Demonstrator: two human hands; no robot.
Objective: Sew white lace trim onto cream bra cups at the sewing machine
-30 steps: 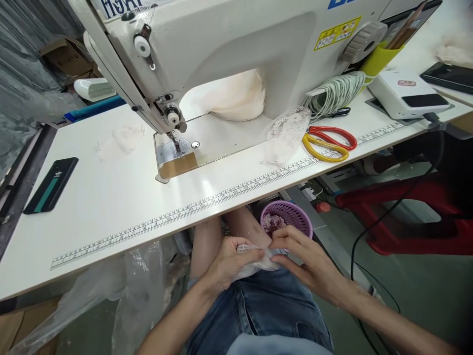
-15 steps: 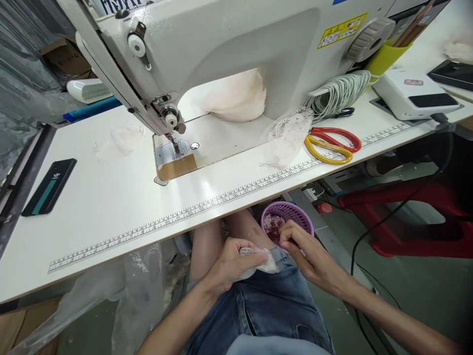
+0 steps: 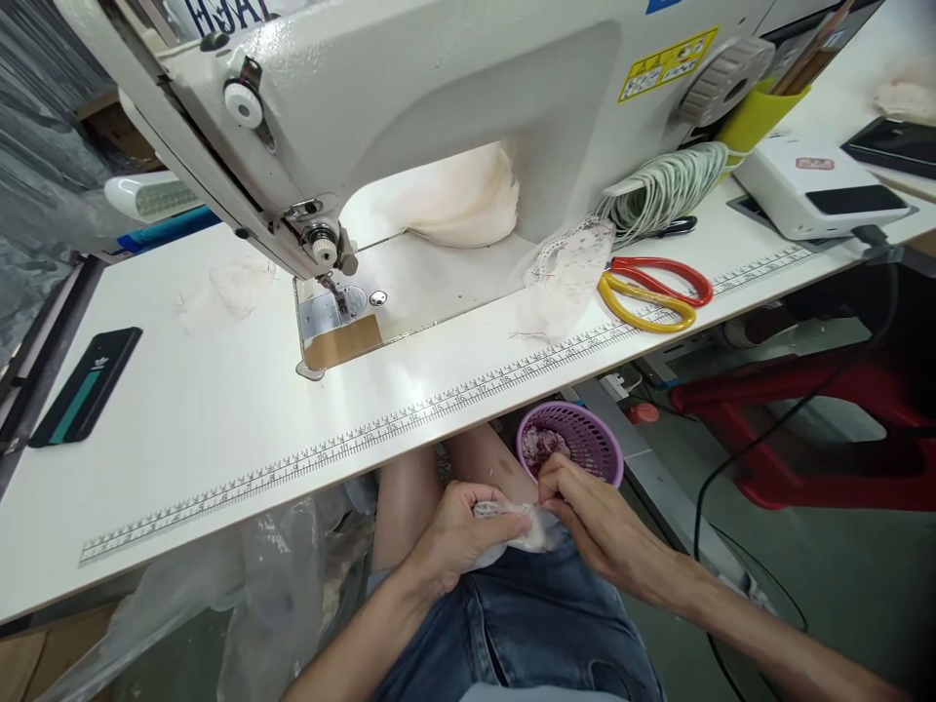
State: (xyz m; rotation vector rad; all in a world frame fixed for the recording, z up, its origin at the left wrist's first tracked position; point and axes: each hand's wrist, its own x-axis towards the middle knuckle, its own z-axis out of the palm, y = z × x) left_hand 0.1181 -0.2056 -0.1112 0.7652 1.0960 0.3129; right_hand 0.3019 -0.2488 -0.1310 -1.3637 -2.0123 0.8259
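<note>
Over my lap, my left hand (image 3: pixel 464 534) is closed on a small piece of sheer white lace fabric (image 3: pixel 537 528), thumb pressed on top. My right hand (image 3: pixel 589 507) is at the fabric's right edge, thumb and fingertips pinched together. Whatever those fingertips hold is too small or hidden to make out. Just beyond the right hand, a purple plastic basket (image 3: pixel 604 444) has crumpled reddish and white scraps (image 3: pixel 542 444) inside.
The sewing machine (image 3: pixel 468 107) stands on a white table (image 3: pixel 197 409) with a printed ruler (image 3: pixel 409 424) along its front edge. Red-and-yellow-handled scissors (image 3: pixel 650 317), a lace piece (image 3: pixel 570 273) and a cord bundle (image 3: pixel 669 185) lie right; a dark phone (image 3: pixel 88 385) lies left. A red stool (image 3: pixel 797 478) stands below.
My right hand has moved left from beside the basket to the fabric's edge. My left hand keeps its hold on the fabric. The view has shifted slightly.
</note>
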